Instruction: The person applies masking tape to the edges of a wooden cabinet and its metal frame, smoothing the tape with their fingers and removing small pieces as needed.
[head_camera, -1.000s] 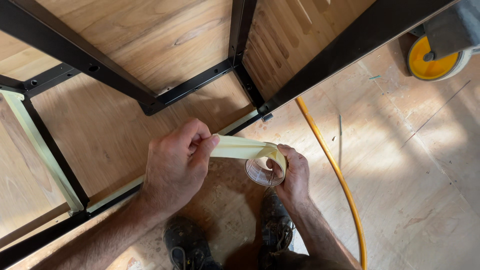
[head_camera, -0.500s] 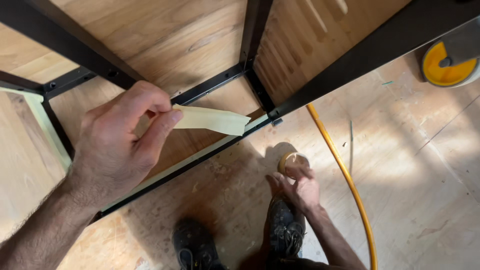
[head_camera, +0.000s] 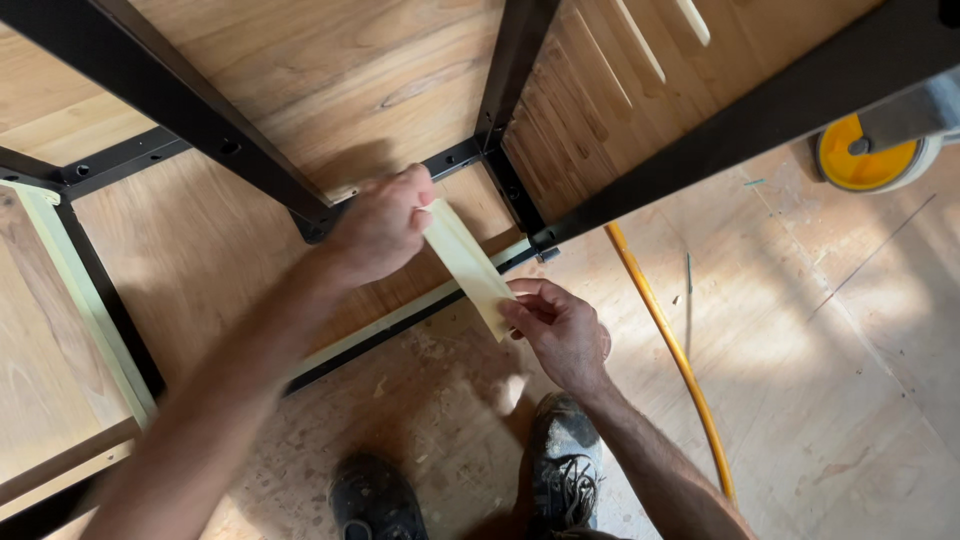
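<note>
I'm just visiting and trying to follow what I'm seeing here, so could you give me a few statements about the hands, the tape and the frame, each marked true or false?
1. Both hands hold one strip of pale tape. True: the left hand pinches its upper end and the right hand its lower end.
2. The frame is white. False: its bars are black metal, over wood panels.
3. A yellow hose lies on the floor to the right of the right hand. True.
4. The right hand holds a tape roll. False: no roll shows in it, only the strip's end.
5. Pale tape already runs along the frame's left bar. True.
6. The person is barefoot. False: dark shoes show below the hands.
</note>
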